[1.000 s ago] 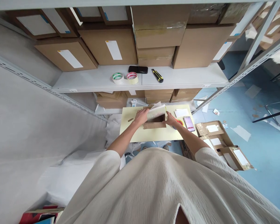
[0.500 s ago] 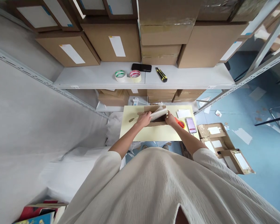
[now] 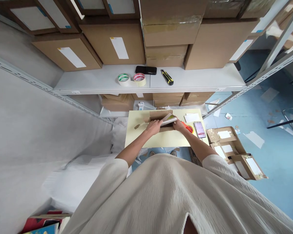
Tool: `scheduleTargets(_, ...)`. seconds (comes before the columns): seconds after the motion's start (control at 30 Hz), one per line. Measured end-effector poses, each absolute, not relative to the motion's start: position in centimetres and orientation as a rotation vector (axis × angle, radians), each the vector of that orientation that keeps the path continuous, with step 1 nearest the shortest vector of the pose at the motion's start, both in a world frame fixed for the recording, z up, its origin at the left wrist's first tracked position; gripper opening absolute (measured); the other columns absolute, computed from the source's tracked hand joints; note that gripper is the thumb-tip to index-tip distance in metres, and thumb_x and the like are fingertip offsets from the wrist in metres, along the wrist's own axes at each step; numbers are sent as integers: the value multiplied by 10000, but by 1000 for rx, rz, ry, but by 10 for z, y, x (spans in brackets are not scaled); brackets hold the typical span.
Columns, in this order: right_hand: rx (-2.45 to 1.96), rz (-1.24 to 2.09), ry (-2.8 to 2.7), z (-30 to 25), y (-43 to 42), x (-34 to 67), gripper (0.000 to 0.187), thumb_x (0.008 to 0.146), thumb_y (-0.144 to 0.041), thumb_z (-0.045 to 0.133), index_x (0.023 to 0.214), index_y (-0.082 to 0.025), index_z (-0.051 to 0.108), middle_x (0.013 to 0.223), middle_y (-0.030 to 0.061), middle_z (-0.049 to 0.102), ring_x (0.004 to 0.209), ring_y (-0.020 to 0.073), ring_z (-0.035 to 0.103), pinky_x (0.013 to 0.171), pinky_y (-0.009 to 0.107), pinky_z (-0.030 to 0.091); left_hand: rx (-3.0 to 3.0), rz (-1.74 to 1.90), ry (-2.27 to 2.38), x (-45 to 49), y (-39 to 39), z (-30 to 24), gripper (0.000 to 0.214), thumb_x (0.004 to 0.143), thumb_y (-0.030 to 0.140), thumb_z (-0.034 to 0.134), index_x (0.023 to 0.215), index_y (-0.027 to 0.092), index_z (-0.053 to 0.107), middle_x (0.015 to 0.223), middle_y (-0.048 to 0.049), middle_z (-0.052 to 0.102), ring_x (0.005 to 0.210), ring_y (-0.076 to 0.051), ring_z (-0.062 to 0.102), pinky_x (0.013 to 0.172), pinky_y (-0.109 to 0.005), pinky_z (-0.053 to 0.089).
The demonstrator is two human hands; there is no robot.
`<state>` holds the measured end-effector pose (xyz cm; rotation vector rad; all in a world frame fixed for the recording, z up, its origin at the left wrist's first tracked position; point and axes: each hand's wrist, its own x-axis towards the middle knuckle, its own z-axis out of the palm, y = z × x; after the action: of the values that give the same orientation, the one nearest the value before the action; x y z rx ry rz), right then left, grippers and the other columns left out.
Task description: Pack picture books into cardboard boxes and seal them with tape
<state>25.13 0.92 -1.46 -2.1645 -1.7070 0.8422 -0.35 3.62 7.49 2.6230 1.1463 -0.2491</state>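
On the pale yellow table (image 3: 136, 138) stands an open cardboard box (image 3: 158, 114). A white bundle (image 3: 169, 122), which looks like bubble wrap, lies tilted in the box's mouth. My left hand (image 3: 154, 126) is closed on the bundle's left end, its fingers over the box's near side. My right hand (image 3: 178, 124) grips the bundle's right end at the box's right edge. A strip of yellow-green shows behind the bundle; what it belongs to I cannot tell. Just right of my right hand lies a red tape dispenser (image 3: 188, 128) with a yellow roll.
White papers (image 3: 192, 118) and a lit phone (image 3: 199, 129) lie at the table's right. The shelf (image 3: 185, 79) above holds two tape rolls (image 3: 132, 79), a dark phone (image 3: 146, 70), a utility knife (image 3: 167, 77) and boxes. Opened cartons (image 3: 230, 146) sit on the floor.
The white bundle has shifted right and sits lower in the box, at a flatter angle. My left hand has moved right with it. A yellow-green strip now shows behind it.
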Motion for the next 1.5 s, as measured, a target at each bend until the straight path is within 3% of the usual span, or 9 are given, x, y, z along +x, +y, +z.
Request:
scheduleTargets(0.2,-2242,891,-1622,-16,5,253,754,961,-179,617,1697,-254,475,1303,147,816,1116,332,785,943,403,621,2514,-309,1169,0,57,83,465,1051,73,530,1490,201,616,1314,-167,807,1218,-312,779,1018,-381,561)
scheduleTargets(0.33,-2191,940,-1611,-15,5,255,729,966,-199,634,1676,-271,484,1365,140,792,1072,293,781,873,347,619,2488,-345,1206,-1,74,85,476,1069,106,528,1526,205,611,1322,-169,826,1208,-315,798,994,-370,568)
scheduleTargets(0.5,-2202,945,-1656,-16,5,256,663,961,-166,597,1617,-239,530,1391,162,778,1093,303,772,891,364,614,2486,-389,1180,5,76,74,521,1091,260,626,1610,233,588,1339,-181,826,1240,-340,796,1060,-409,566)
scheduleTargets(0.6,-2207,920,-1676,-16,6,257,694,955,-151,589,1639,-234,513,1395,168,776,1111,318,773,905,382,614,2477,-436,1186,9,72,71,575,1087,313,647,1647,226,553,1343,-191,825,1246,-352,797,1074,-431,574)
scheduleTargets(0.73,-2223,882,-1705,-14,8,256,713,946,-151,603,1650,-223,508,1394,169,781,1160,323,772,931,383,614,2458,-467,1183,10,76,77,569,1089,245,643,1649,205,545,1343,-199,825,1247,-340,802,1084,-419,569)
scheduleTargets(0.87,-2235,1001,-1718,-9,8,251,758,981,-202,646,1707,-291,447,1332,110,821,1107,287,794,859,333,606,2471,-514,1231,5,85,82,547,1102,191,591,1647,193,546,1355,-210,818,1265,-331,797,1094,-403,556)
scheduleTargets(1.0,-2245,1012,-1718,-1,6,240,821,985,-229,675,1749,-328,390,1315,89,836,1099,294,802,858,348,607,2368,-526,1284,4,86,71,577,1067,256,693,1631,226,575,1390,-209,804,1307,-355,780,1130,-425,543)
scheduleTargets(1.33,-2207,1016,-1686,17,1,235,893,983,-383,797,1749,-292,347,1183,87,862,1073,316,795,899,377,592,2338,-492,1289,12,80,49,502,1095,249,560,1595,211,589,1468,-211,765,1330,-348,752,1116,-435,549)
scheduleTargets(1.5,-2188,1023,-1689,17,-2,236,891,980,-340,798,1747,-250,353,1201,121,851,1070,334,792,909,392,600,2298,-465,1182,8,71,42,515,1112,311,519,1616,214,561,1482,-196,762,1353,-352,743,1103,-430,552)
